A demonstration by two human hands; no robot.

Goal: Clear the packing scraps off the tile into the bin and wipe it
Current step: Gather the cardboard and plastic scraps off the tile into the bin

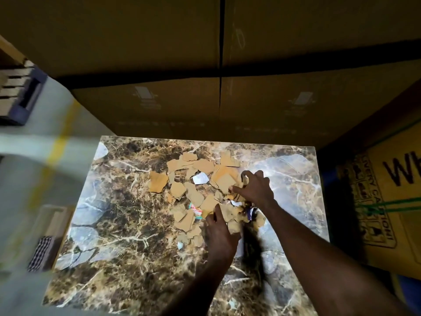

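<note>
Large brown cardboard cartons (159, 106) stood stacked as a wall at the far side, with a yellow printed carton (387, 201) bound by green straps to the right. In front of them lay a glossy brown-and-grey marble-patterned tile (118, 236). A heap of torn tan cardboard scraps (193, 179) was spread over its far middle, mixed with a white paper scrap (200, 179) and a small red-and-green wrapper (196, 210). The right hand (255, 190) rested on the right edge of the heap, its fingers spread wide and bent over the pieces. The left hand (219, 233) lay at the near edge of the heap, fingers fairly straight, pressing on the scraps. Whether either hand actually gripped a piece could not be told. At the left, a blurred wooden box (53, 226) with a black-and-white checked cloth (39, 254) sat beside the tile.
</note>
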